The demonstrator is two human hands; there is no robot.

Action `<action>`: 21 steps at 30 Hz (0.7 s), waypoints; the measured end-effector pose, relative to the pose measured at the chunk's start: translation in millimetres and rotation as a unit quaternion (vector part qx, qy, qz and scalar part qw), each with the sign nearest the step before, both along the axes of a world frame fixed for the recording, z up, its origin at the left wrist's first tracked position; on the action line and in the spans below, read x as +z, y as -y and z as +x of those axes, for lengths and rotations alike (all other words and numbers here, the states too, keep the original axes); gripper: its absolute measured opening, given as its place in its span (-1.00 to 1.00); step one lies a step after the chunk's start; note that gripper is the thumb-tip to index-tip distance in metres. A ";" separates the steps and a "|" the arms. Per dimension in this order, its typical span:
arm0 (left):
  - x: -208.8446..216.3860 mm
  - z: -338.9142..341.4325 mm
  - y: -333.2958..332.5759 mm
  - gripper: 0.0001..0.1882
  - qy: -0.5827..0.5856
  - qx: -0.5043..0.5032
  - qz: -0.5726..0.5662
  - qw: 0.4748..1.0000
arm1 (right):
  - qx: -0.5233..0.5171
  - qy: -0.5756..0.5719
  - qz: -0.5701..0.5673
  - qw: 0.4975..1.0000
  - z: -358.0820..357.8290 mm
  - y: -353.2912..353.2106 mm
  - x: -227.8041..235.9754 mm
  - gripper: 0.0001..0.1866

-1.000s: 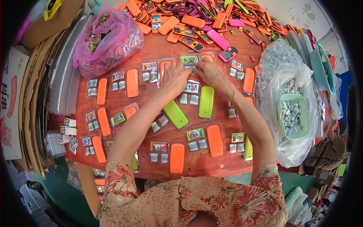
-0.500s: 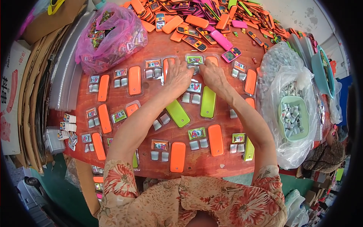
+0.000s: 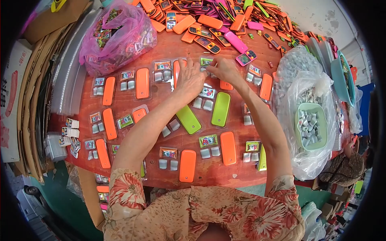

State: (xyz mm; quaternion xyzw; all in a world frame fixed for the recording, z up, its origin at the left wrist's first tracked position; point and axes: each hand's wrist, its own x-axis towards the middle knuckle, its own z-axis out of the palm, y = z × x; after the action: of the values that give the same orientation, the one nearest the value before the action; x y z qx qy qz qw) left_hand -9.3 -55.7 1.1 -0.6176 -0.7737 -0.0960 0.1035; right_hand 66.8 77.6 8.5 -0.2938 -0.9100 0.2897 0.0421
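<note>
At the far middle of the red table, both my hands meet over a clear blister tray with a green foil packet (image 3: 206, 61). My right hand (image 3: 225, 70) is closed in a pinch above the tray's small compartments; whatever lies between its fingertips is hidden. My left hand (image 3: 189, 78) reaches in from the other side, fingers stretched out and apart over an orange toy phone (image 3: 176, 70), its thumb near the right fingertips. Just below are another packet (image 3: 208, 92), small grey-white pieces (image 3: 208, 105) and a lime-green toy phone (image 3: 221, 109) in its tray.
More filled trays with orange phones (image 3: 187, 165) cover the table. A heap of toy phones (image 3: 209, 22) lies at the back. A pink bag of packets (image 3: 120, 44) stands back left, with stacked cardboard (image 3: 38, 92) beyond. On the right, a green basket (image 3: 299, 138) holds grey pieces.
My right hand has shifted slightly left and up, its fingers drawing into a pinch near my left thumb. More of the orange phone beneath it shows. My left hand has barely moved.
</note>
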 end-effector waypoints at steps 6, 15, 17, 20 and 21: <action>4.0 3.6 -3.2 -0.70 0.001 0.007 -0.005 1.000 | 0.022 0.006 0.076 0.997 -3.3 -7.2 -3.0 -0.69; 5.7 3.9 -3.0 -0.72 0.007 0.019 -0.022 1.000 | -0.007 0.091 -0.017 0.996 -13.7 -9.6 3.4 -0.77; 4.8 3.7 -3.1 -0.73 0.000 0.019 -0.016 1.000 | -0.015 0.096 -0.077 0.992 -14.3 -11.9 8.2 -0.77; 3.2 3.3 -2.9 -0.72 0.012 0.019 -0.011 1.000 | -0.040 0.112 -0.159 0.980 -16.7 -9.6 18.9 -0.73; 2.3 3.1 -2.8 -0.72 0.007 0.021 -0.002 1.000 | -0.058 0.122 -0.180 0.974 -18.0 -7.9 20.7 -0.67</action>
State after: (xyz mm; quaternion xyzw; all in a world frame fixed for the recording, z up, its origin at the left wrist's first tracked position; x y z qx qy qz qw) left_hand -6.2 -52.9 3.4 -0.6006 -0.7875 -0.0966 0.0992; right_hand 48.9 85.5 29.2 -0.3816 -0.8228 0.4075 -0.1065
